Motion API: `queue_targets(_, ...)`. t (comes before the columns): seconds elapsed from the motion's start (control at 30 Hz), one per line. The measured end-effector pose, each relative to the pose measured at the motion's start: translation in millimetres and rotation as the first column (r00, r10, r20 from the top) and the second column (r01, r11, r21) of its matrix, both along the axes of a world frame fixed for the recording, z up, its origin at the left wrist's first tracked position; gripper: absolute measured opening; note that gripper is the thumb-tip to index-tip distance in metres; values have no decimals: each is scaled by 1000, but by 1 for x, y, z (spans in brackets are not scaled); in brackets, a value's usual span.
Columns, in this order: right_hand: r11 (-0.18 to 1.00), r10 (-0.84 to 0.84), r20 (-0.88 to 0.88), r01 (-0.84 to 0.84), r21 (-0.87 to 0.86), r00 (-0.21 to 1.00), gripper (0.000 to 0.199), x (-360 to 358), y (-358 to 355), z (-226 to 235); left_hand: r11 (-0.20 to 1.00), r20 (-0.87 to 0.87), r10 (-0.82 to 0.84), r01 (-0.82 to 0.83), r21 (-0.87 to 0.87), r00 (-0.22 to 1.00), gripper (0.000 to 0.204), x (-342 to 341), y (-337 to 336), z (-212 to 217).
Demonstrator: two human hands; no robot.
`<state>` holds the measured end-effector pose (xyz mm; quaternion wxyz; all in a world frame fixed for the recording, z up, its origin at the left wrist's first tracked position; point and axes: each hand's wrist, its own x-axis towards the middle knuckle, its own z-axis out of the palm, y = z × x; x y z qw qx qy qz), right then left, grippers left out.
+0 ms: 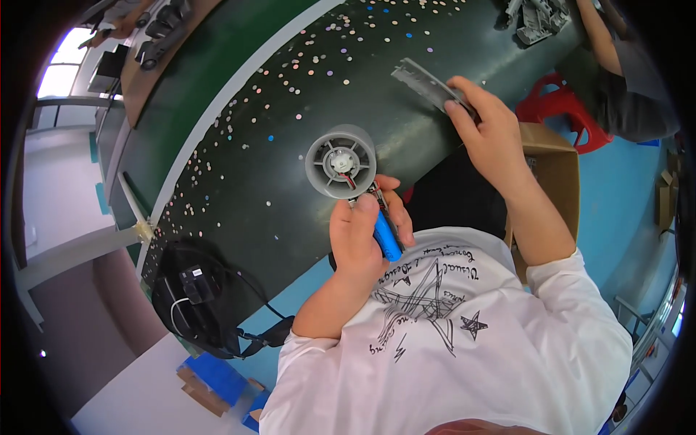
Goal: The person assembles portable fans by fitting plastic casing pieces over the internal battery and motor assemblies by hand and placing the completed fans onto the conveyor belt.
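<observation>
Head view looks down on 2 bare hands over a dark green table (239, 167) sprinkled with small coloured specks. Left hand (362, 235) is closed tight around a blue cylindrical cell (386, 237), thumb up along its front, and red and black wires (353, 181) run from just above the fingers into a grey round fan housing (341, 161). That housing sits directly above the left hand, its open face turned toward the camera with the hub and spokes showing; whether it rests on the table or hangs off the wires I cannot tell. Right hand (489, 134) is up and to the right of the left one, well apart, fingers pinched shut on 1 end of a flat grey ribbed strip (428, 85), which sticks out up and left beyond the fingertips above the tabletop. Below and right of the right wrist stands an open cardboard box (554, 170), with a red plastic stool (562, 109) just beyond it. Far down-left of the left hand lies a black bag (192, 297).
</observation>
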<state>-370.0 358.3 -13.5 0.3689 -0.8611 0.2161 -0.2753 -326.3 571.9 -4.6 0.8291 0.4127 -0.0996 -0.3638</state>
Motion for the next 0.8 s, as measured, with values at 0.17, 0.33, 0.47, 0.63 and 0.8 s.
queue_targets(0.17,887,68,64,-31,-461,996,30,2,-1,13,997,32,-56,54,56,998,37,2,1,-8)
queue_targets(0.33,851,455,163,-481,208,875,31,-24,42,27,990,34,-13,8,138,999,37,-5,-11,-1)
queue_targets(0.47,885,394,184,-426,188,900,31,-14,56,19,992,-11,-66,66,109,998,49,-7,-12,-7)
queue_targets(0.63,917,310,247,-357,179,918,21,-15,56,12,984,23,-110,105,141,994,46,-10,-19,-6)
queue_targets(0.8,940,231,329,-298,168,916,15,-17,62,4,987,119,-20,0,158,993,37,-22,-29,-3)
